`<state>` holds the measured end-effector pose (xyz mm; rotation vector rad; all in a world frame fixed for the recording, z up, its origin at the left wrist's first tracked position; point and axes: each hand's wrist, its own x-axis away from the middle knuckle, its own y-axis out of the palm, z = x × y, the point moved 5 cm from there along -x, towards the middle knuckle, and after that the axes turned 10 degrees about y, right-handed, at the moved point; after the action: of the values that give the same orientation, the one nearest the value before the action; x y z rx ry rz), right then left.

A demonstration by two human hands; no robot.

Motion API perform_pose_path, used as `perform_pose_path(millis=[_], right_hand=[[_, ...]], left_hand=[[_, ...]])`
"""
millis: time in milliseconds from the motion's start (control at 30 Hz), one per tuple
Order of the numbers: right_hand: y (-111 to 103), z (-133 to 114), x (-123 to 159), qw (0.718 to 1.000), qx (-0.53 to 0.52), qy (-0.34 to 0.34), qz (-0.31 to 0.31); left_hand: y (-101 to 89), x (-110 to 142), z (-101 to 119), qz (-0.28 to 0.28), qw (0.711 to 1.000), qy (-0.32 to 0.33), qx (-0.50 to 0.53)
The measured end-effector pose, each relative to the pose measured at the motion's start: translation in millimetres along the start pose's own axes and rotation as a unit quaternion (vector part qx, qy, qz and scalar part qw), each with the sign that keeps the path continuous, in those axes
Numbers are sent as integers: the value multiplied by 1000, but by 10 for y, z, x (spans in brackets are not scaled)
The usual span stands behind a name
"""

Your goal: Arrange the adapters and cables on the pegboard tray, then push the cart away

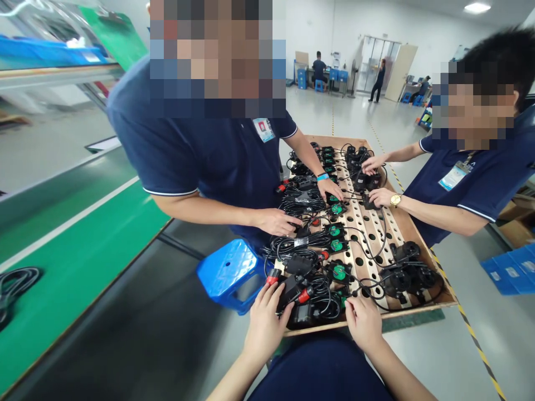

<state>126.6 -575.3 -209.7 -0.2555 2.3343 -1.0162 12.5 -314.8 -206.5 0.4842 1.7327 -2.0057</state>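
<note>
My left hand is closed around the near end of a black box-shaped power adapter, beside a red connector. To the right, my right hand is at the near rim with its fingertips pressed together. A black cable runs close to these fingertips, but what they hold is hidden. Between my hands lie a coiled black cable and a round green part in a black housing. Both hands are over the shallow wooden tray.
Opposite left, a co-worker's hands touch cables; at right, another co-worker's hands handle black cylindrical units. More black units lie in the tray's near right corner. A blue stool and green conveyor belt stand left.
</note>
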Motion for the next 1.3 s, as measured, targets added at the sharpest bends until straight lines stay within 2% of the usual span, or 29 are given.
perform_pose_path(millis=[233, 533, 800, 1300], right_hand=[[38, 80, 21, 999, 1, 29, -35], [41, 50, 26, 999, 1, 25, -27], [20, 34, 14, 1000, 7, 17, -23], [8, -4, 0, 1000, 21, 7, -22]], left_hand=[[-44, -35, 22, 15, 1000, 0, -12], [-33, -43, 38, 4, 999, 14, -33], [32, 17, -18, -4, 999, -21, -44], [17, 41, -17, -33, 999, -35, -8]])
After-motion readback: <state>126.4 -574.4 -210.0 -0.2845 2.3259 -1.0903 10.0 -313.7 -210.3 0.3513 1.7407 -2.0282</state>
